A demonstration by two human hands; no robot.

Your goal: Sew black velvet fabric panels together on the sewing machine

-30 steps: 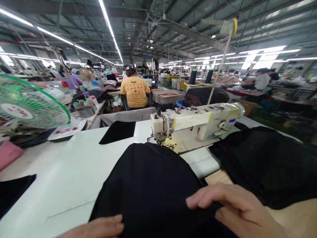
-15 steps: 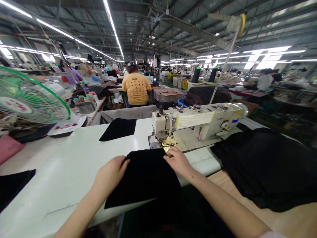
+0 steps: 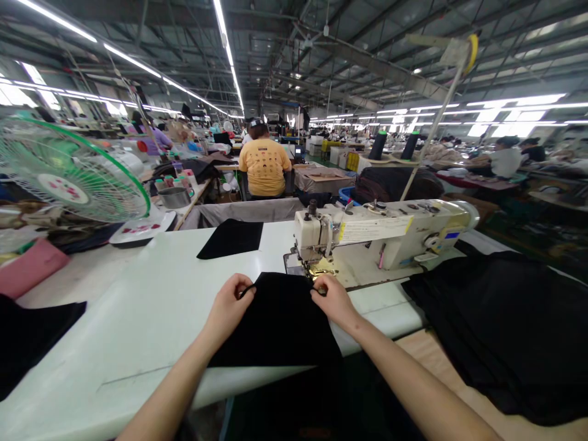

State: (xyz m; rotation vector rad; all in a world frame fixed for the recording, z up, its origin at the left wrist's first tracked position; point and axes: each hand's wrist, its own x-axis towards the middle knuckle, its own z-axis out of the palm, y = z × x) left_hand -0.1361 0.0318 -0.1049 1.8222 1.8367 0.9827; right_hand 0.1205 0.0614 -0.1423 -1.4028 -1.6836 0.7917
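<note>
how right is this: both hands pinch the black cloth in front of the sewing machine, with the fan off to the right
Wrong side for the fan: the head view shows it off to the left. The left hand and right hand do pinch the black cloth in front of the sewing machine.

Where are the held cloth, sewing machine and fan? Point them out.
Held cloth (image 3: 285, 324): head view, middle of its upper face.
Sewing machine (image 3: 400, 250): head view, the column below its arm.
Fan (image 3: 63, 188): head view, its round central hub.
</note>
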